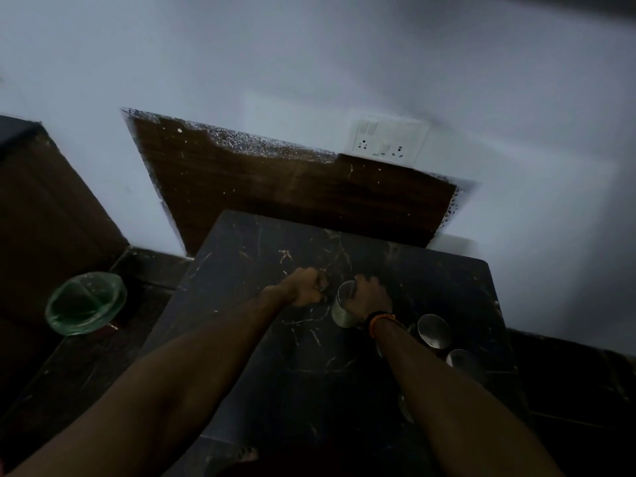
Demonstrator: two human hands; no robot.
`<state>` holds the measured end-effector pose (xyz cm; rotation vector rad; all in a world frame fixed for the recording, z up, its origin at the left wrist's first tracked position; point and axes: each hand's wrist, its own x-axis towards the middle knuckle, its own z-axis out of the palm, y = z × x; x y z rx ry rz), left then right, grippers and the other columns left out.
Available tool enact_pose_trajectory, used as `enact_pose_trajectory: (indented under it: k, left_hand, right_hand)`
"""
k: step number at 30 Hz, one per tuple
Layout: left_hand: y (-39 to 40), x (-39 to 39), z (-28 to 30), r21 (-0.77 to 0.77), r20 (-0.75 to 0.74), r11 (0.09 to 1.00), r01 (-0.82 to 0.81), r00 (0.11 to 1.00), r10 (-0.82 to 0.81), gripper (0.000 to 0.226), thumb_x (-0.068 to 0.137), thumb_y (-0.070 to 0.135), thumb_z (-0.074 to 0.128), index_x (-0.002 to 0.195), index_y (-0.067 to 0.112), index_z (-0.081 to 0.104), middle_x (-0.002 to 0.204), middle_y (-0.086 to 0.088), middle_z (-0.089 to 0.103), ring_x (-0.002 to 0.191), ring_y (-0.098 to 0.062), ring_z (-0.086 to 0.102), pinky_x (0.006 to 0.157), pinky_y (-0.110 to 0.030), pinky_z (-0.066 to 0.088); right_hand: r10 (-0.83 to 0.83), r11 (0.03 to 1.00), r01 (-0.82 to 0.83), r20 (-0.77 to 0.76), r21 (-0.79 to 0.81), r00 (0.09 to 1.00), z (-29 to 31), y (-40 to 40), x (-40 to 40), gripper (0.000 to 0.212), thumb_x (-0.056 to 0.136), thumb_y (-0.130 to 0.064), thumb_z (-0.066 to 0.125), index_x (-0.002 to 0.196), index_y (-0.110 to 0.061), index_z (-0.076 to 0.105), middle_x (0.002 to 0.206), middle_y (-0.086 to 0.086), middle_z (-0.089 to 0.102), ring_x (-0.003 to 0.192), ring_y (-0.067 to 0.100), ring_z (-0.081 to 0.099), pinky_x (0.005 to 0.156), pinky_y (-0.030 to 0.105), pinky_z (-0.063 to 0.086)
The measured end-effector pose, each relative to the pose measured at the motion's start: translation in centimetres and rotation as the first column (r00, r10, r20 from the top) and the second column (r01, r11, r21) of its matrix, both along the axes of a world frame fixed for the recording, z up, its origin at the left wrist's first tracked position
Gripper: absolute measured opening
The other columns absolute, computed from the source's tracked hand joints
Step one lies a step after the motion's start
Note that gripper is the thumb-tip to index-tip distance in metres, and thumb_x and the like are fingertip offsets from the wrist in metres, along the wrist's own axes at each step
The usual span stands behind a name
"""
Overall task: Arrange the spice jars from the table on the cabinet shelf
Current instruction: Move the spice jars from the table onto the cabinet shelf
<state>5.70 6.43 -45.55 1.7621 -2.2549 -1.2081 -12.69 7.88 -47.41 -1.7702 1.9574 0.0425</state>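
The dark marbled worktop (275, 339) fills the lower middle of the frame, with a green bowl (86, 304) on the floor at lower left and a white socket plate (389, 139) on the wall at upper right. Near the centre my right hand (370, 296) has its grip curled round a steel jar (342, 309) standing upright on the worktop, while my left hand (304, 287), just beside it, is clenched in a fist holding nothing I can make out. Two more steel jars (434, 331) stand close together at the right of the worktop.
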Motion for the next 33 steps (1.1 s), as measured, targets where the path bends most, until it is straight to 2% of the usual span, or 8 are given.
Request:
enact_pose_trajectory:
  k: [6,10,16,21,24,27,30,33]
  left_hand:
    - [0.1,0.7,-0.8,0.066,-0.054,0.997,-0.035,0.998,0.039,0.025,0.095,0.012,0.06,0.12,0.011,0.06,0.119,-0.01,0.062,0.111,-0.023,0.062,0.1,-0.041,0.051]
    - [0.0,1.2,-1.2,0.097,-0.082,0.991,-0.092,0.992,0.1,0.027,0.095,0.006,0.056,0.122,0.009,0.06,0.12,-0.012,0.063,0.11,-0.023,0.062,0.1,-0.042,0.052]
    - [0.3,1.5,-2.2,0.16,-0.151,0.973,-0.165,0.97,0.19,0.025,0.094,0.005,0.054,0.116,0.014,0.062,0.119,-0.008,0.063,0.11,-0.02,0.062,0.096,-0.037,0.052]
    - [1.0,1.2,-3.2,0.213,-0.257,0.946,-0.244,0.92,0.295,0.022,0.098,0.007,0.049,0.111,0.017,0.063,0.108,-0.002,0.062,0.098,-0.015,0.06,0.08,-0.026,0.049]
    - [1.8,0.5,-3.8,0.318,-0.359,0.878,-0.357,0.812,0.461,0.015,0.102,0.016,0.046,0.104,0.018,0.061,0.094,-0.002,0.061,0.08,-0.014,0.059,0.072,-0.029,0.051]
    - [2.6,-0.5,-4.3,0.509,-0.42,0.735,-0.448,0.616,0.666,0.027,0.106,0.035,0.04,0.111,0.019,0.061,0.103,-0.006,0.068,0.091,-0.021,0.065,0.085,-0.041,0.056]
    - [3.3,-0.9,-4.5,0.738,-0.421,0.564,-0.37,0.4,0.814,0.045,0.105,0.048,0.032,0.124,0.018,0.06,0.12,-0.015,0.068,0.108,-0.032,0.067,0.094,-0.049,0.056]
    - [3.8,-1.2,-4.2,0.869,-0.415,0.454,-0.194,0.212,0.885,0.047,0.102,0.05,0.036,0.126,0.017,0.058,0.127,-0.023,0.061,0.114,-0.04,0.064,0.093,-0.054,0.056]
  right_hand:
    - [-0.057,0.998,0.057,-0.016,0.028,0.998,-2.1,0.2,0.8,0.094,0.076,-0.054,0.076,0.149,-0.019,0.027,0.146,0.016,0.034,0.131,0.04,0.042,0.1,0.052,0.046]
    - [-0.114,0.994,0.114,-0.002,-0.003,0.994,-3.0,0.0,1.5,0.102,0.072,-0.054,0.08,0.148,-0.017,0.024,0.144,0.019,0.036,0.13,0.041,0.043,0.098,0.052,0.047]
    - [-0.078,0.997,0.078,-0.008,-0.014,0.997,-2.9,-0.3,1.2,0.09,0.074,-0.051,0.079,0.143,-0.019,0.03,0.139,0.018,0.043,0.125,0.039,0.048,0.096,0.049,0.049]
    - [-0.041,0.998,0.047,0.154,-0.036,0.987,-1.8,-0.4,0.3,0.075,0.067,-0.036,0.084,0.128,-0.027,0.043,0.127,0.009,0.05,0.115,0.031,0.054,0.093,0.048,0.051]
    - [0.022,0.998,-0.003,0.31,-0.06,0.951,-0.7,-0.3,-0.4,0.074,0.059,-0.024,0.087,0.121,-0.034,0.048,0.117,0.0,0.051,0.107,0.022,0.057,0.091,0.042,0.054]
    - [0.104,0.993,-0.071,0.439,-0.09,0.893,1.2,-0.3,-1.3,0.078,0.059,-0.013,0.086,0.123,-0.037,0.049,0.12,-0.008,0.051,0.111,0.015,0.056,0.083,0.028,0.052]
    - [0.169,0.985,-0.159,0.526,-0.065,0.834,3.6,-0.6,-2.1,0.082,0.061,-0.009,0.088,0.127,-0.037,0.049,0.125,-0.013,0.049,0.115,0.01,0.053,0.077,0.017,0.044]
    - [0.199,0.978,-0.195,0.579,-0.069,0.791,5.8,-0.8,-2.8,0.082,0.062,-0.005,0.088,0.128,-0.036,0.049,0.127,-0.013,0.047,0.115,0.012,0.052,0.081,0.023,0.052]
